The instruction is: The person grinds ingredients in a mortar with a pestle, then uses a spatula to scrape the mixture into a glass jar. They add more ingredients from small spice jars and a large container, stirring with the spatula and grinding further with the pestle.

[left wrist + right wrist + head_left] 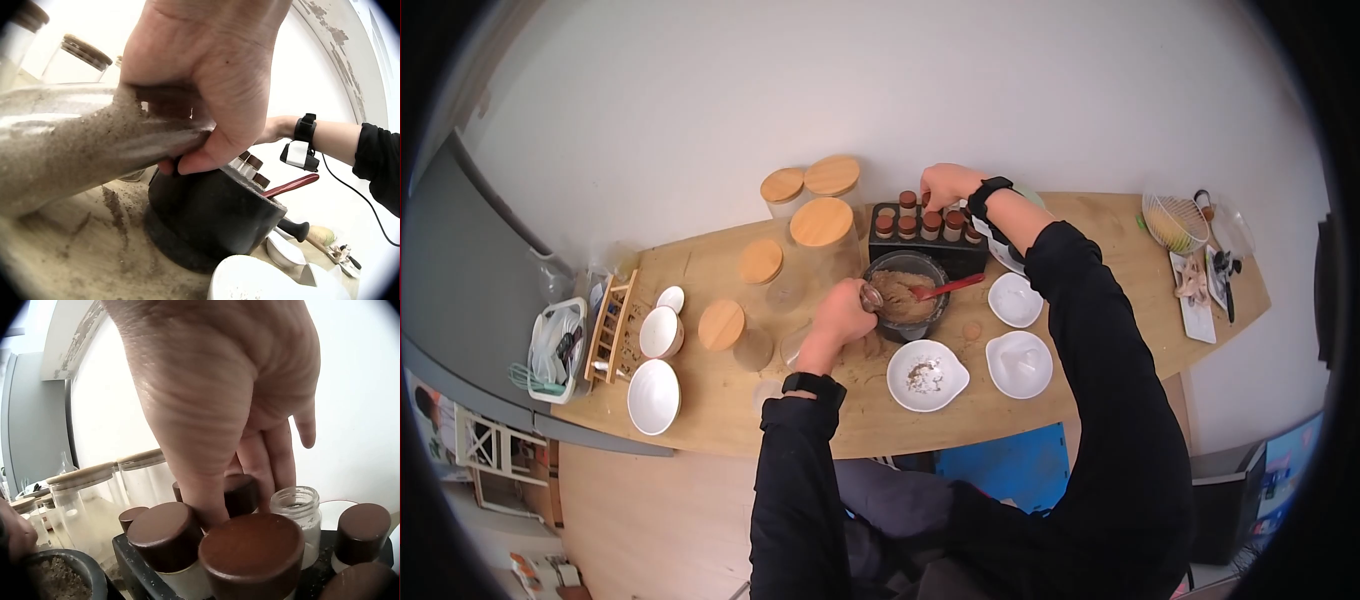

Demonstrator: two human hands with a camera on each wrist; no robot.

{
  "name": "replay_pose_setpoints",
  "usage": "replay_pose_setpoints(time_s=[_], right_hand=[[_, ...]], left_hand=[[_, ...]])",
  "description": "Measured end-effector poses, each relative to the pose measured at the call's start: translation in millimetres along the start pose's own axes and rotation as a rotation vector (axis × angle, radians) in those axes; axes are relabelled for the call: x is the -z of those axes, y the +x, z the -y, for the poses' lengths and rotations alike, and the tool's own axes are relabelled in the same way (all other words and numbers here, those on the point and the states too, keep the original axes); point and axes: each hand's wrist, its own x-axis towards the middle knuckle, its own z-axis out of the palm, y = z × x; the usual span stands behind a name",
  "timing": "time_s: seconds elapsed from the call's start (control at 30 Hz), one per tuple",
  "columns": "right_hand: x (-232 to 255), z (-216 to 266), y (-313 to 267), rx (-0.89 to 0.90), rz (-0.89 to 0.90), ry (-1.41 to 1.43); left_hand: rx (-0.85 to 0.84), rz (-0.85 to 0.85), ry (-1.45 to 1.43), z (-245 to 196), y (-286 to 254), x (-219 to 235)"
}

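My left hand (pixel 845 313) (pixel 209 75) grips the mouth end of a glass jar (pixel 69 144) dusted with brown powder, tilted beside a black bowl (pixel 935 318) (pixel 206 219). Brown powder (pixel 897 292) and a red utensil (pixel 960 285) (pixel 294 185) are in the bowl. My right hand (pixel 950 184) (pixel 219 381) reaches down into a black rack (pixel 885 256) of small brown-capped jars, its thumb and fingers round a brown cap (pixel 242 494). Beside those fingers stands an uncapped glass jar (pixel 303 519); what is under the gripped cap is hidden.
White bowls (pixel 927 398) stand in front and to the right. Wood-lidded jars (pixel 821 222) are at the left and back, with a wooden rack (pixel 613 325) and more bowls farther left. At the far right lie a wire basket (pixel 1175 222), a white tray (pixel 1197 322) and a knife.
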Motion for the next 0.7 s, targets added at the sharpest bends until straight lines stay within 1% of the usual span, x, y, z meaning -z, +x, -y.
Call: replay_pose_setpoints(time_s=[0.13,0.23,0.33,0.43,0.47,0.53,0.57,0.6,0.63,0.7], right_hand=[[1,3,-3,-0.006,0.004,-0.059],[-4,0,-3,0.04,-0.03,-0.079],[-5,-3,0,-0.033,0.03,-0.005],[10,1,0,-0.023,0.128,0.005],[18,-1,-1,-0.086,0.151,0.074],[22,-3,8,-0.063,0.118,0.2],[23,-5,12,-0.053,0.101,0.262],[25,2,8,-0.025,0.132,0.268],[23,10,4,0.002,0.108,0.249],[11,17,9,0.064,0.057,0.212]], left_hand=[[-0.01,0.005,-0.009,1,1,-1],[0.012,0.012,-0.01,0,0,0],[0.014,0.027,-0.008,-1,-1,3],[0.019,0.018,-0.014,-2,-1,3],[0.018,0.017,-0.012,-1,-1,2],[0.013,0.02,-0.013,1,0,0],[-0.011,-0.004,-0.011,1,0,-1],[-0.035,-0.029,-0.009,2,0,-3],[-0.059,-0.057,-0.004,4,1,-4],[-0.029,-0.007,-0.002,2,0,0]])
